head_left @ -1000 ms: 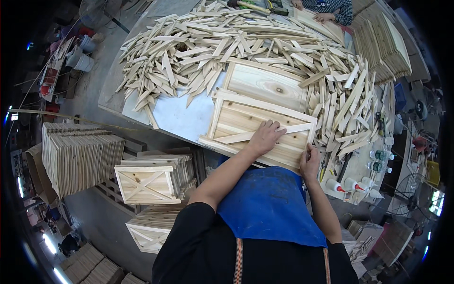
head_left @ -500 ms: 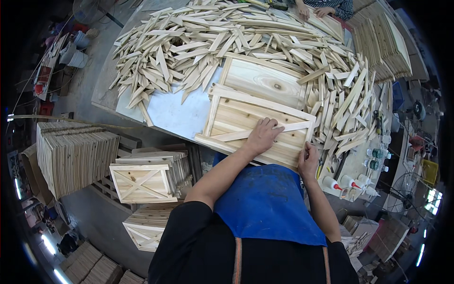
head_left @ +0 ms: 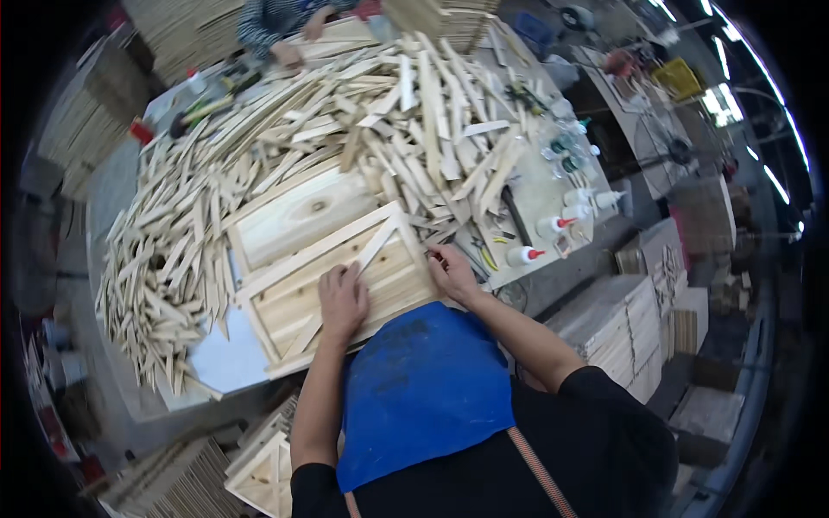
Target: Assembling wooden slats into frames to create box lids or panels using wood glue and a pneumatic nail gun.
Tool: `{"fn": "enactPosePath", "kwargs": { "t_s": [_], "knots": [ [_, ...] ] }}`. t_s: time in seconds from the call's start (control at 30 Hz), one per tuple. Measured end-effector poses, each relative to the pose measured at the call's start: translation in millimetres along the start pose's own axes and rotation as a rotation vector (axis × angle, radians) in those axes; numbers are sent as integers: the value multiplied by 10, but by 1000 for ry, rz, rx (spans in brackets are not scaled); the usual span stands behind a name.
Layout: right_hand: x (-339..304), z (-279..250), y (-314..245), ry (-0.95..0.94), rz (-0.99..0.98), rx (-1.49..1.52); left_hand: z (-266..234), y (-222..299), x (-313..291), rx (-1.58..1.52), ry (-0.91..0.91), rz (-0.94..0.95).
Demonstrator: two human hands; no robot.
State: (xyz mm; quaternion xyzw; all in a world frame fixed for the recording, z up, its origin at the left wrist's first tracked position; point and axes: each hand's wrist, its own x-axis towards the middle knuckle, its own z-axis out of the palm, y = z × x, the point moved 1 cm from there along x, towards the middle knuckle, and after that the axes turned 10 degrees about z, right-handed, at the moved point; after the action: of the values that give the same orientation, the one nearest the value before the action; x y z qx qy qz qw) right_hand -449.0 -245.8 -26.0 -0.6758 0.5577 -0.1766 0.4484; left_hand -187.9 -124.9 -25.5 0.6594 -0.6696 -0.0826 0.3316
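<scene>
A framed wooden panel (head_left: 289, 302) lies before me at the table's near edge, with a pale diagonal strip (head_left: 376, 245) across its knotty boards. On that strip rests my left hand (head_left: 344, 302), fingers laid over the wood and not closed round anything. At the panel's right end is my right hand (head_left: 456, 276), its fingers curled into a pinch. What they hold, if anything, is too small to make out. A second panel (head_left: 302, 207) lies just beyond, partly beneath the first.
Loose wooden strips (head_left: 259, 164) are heaped across the table (head_left: 108, 250). Glue bottles with red tips (head_left: 527, 255) and pliers (head_left: 489, 255) lie to the right. Another person's hands (head_left: 302, 39) work at the far side. Stacked panels (head_left: 186, 479) stand on the floor, lower left.
My view has swung to the right, so the table appears shifted left and turned. My left hand remains on the strip and my right hand at the panel's right end.
</scene>
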Motion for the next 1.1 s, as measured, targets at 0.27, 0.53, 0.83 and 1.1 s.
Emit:
{"fn": "enactPosePath", "kwargs": {
  "t_s": [0.27,0.53,0.83,1.1],
  "knots": [
    [-284,-432,1209,253,185,-341,-541,136,-479,152,-165,-67],
    [-110,33,1412,-11,150,-639,-1173,163,-1124,256,-296,-283],
    [17,-54,1087,-5,261,-424,-1170,-136,-1339,269,-284,-345],
    [126,-826,232,2,375,-258,-1194,-171,-1374,234,-225,-328]
  ]
}}
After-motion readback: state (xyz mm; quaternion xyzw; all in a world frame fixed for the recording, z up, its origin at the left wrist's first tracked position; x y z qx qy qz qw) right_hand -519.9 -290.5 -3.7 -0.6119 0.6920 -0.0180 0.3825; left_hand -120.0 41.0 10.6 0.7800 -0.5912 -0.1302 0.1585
